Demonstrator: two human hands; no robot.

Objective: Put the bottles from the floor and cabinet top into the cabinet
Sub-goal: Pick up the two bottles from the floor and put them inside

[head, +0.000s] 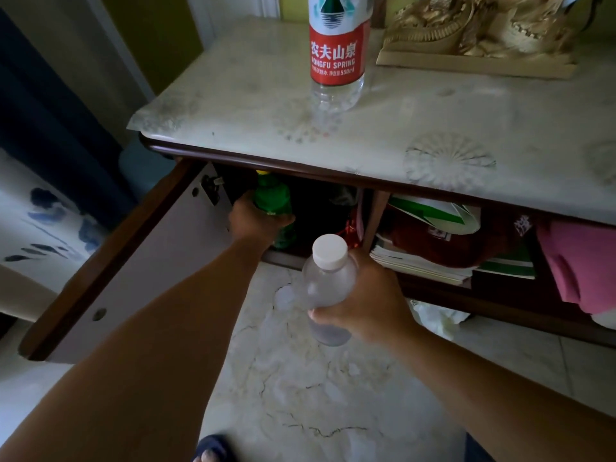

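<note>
left hand [255,216]: fingers hold green bottle [273,198] inside cabinet [300,168] | right hand [366,295]: fingers hold clear bottle [328,288] | advice: set green one upright, deep, before releasing

Both forearms are bare, no sleeves reach into the frame. The hands [256,221] carry no gloves. A dark blue slipper [213,448] covers one foot at the bottom edge.

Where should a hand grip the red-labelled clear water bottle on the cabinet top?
Wrap the red-labelled clear water bottle at its label band, coming from the front edge. It stands upright, the body is round, and the gold ornament crowds its right side.
</note>
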